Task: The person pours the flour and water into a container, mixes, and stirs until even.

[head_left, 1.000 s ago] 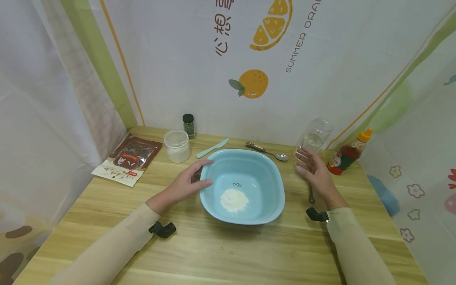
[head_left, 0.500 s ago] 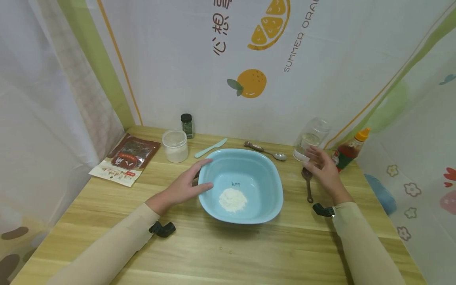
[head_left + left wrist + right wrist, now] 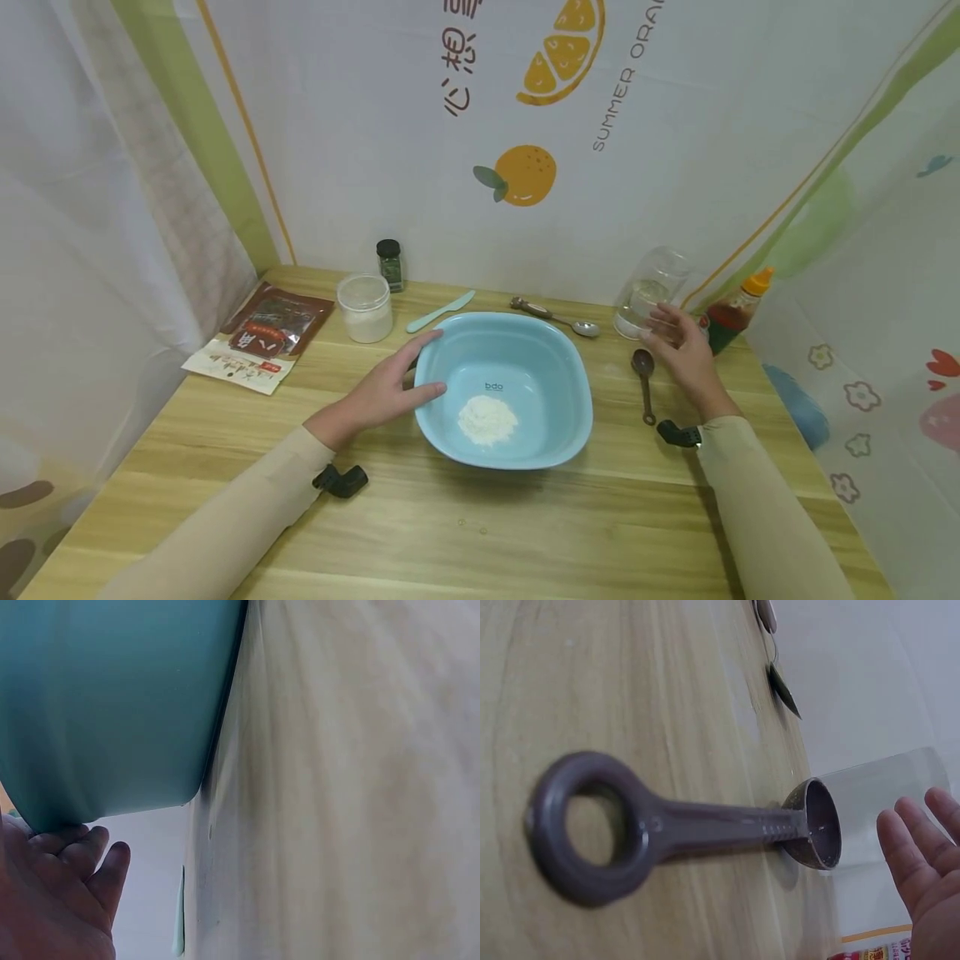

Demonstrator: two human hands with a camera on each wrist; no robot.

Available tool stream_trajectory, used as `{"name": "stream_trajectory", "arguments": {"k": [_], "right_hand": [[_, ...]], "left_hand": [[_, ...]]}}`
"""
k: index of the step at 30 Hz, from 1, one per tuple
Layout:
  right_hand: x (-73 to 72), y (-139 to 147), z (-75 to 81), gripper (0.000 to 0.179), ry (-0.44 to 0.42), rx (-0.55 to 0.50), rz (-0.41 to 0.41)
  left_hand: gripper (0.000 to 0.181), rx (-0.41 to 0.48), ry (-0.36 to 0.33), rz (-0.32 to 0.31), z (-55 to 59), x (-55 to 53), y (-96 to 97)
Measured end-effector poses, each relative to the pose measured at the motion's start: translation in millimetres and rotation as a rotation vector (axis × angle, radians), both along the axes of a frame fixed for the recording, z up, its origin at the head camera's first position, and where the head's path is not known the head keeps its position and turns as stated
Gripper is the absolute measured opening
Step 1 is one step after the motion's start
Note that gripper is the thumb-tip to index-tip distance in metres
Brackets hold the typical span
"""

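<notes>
Two bare hands: working in beige sleeves above a wooden table (image 3: 540, 550), each wrist wearing a black mount.
Left hand (image 3: 378, 392): gripping the near-left rim of a light blue basin (image 3: 551, 400), thumb lying over the inner side, fingers clamping from outside; the left wrist view is showing them bending against the outer wall.
Right hand (image 3: 688, 357): hovering beside a clear glass (image 3: 639, 307), thumb and fingers standing apart, relaxed and slightly bent; whether a fingertip is touching the glass, I cannot tell.
Basin: sitting upright mid-table, between the hands, holding a low heap of white powder (image 3: 487, 419) on its floor, below the "bdo" lettering.
Glass: standing at the back right, containing clear liquid in its lower part.
Brown measuring spoon (image 3: 720, 823): lying on the table just left of the right hand, its ring-ended handle pointing toward the person.
Sauce bottle (image 3: 727, 323): standing right of the glass, wearing an orange cap, partly hiding behind the right hand.
Behind the basin: a steel spoon (image 3: 552, 316) and a mint-green knife (image 3: 441, 312) are lying flat.
Back left: a clear jar of white powder (image 3: 365, 315), a dark-capped jar (image 3: 390, 268) and a brown pouch (image 3: 262, 337) are resting near one another.
Backdrop: printed cloth (image 3: 345, 125) is hanging behind, showing oranges.
</notes>
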State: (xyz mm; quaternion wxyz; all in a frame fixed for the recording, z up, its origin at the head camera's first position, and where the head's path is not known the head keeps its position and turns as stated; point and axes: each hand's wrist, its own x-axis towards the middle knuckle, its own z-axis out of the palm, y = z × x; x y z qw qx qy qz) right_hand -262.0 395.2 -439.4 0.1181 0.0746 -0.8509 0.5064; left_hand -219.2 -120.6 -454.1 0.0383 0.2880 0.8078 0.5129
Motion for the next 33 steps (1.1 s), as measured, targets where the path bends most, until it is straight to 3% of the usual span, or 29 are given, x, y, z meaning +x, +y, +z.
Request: {"name": "stream_trajectory", "arguments": {"k": [5,13,22,33], "right_hand": [[-3.1,-2,1.6,0.071,0.0,-0.031,-0.035],[-10.2,4,0.1,0.081,-0.024,0.029,-0.16],[-37.2,11,-0.3,0.089,-0.029,-0.051,-0.201],[-60.0,3,10.7,0.1,-0.126,0.013,-0.246]], "left_hand": [[0.087,-0.003,-0.005,0.003,0.7,-2.1,-0.9],[0.088,0.016,-0.023,-0.001,1.1,-6.8,0.1],[0.087,0.034,-0.02,-0.008,-0.4,-9.1,0.1],[0.087,0.019,0.005,-0.016,-1.6,-11.0,0.3]]}}
